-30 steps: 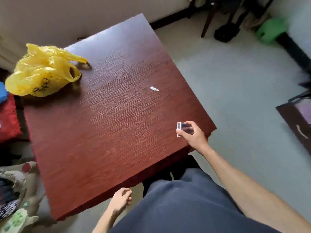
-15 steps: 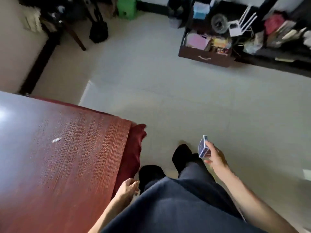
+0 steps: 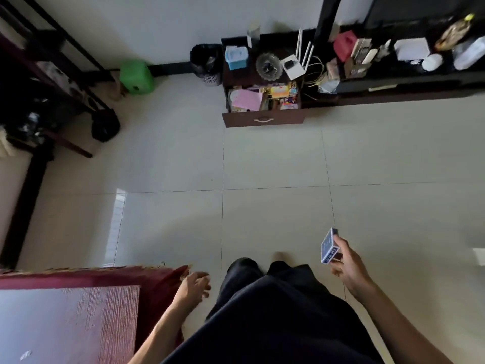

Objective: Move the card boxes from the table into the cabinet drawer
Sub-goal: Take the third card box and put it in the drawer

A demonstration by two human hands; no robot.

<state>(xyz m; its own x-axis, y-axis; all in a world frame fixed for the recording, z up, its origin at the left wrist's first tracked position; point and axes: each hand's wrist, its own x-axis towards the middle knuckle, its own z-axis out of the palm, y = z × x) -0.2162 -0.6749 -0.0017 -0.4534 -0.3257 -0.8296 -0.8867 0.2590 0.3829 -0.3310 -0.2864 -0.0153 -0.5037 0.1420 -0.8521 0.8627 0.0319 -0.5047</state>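
My right hand (image 3: 347,266) holds a small blue card box (image 3: 328,246) upright over the tiled floor, at the lower right. My left hand (image 3: 193,286) hangs empty with loosely curled fingers beside the corner of the red-brown table (image 3: 78,319) at the lower left. Across the room at the top centre, the dark cabinet drawer (image 3: 263,119) stands pulled open, packed with pink paper and colourful boxes. The table's visible part carries only a small white scrap (image 3: 25,355).
A black waste bin (image 3: 207,63) and a green stool (image 3: 136,77) stand left of the cabinet. A long dark shelf (image 3: 409,82) with clutter runs to the right. A dark chair frame and a black bag (image 3: 105,124) sit at the left. Open tile floor lies between me and the drawer.
The view has swung from the table toward the cabinet. My right hand lifted the card box off the table edge and carries it to my right side. The left hand left the table edge.
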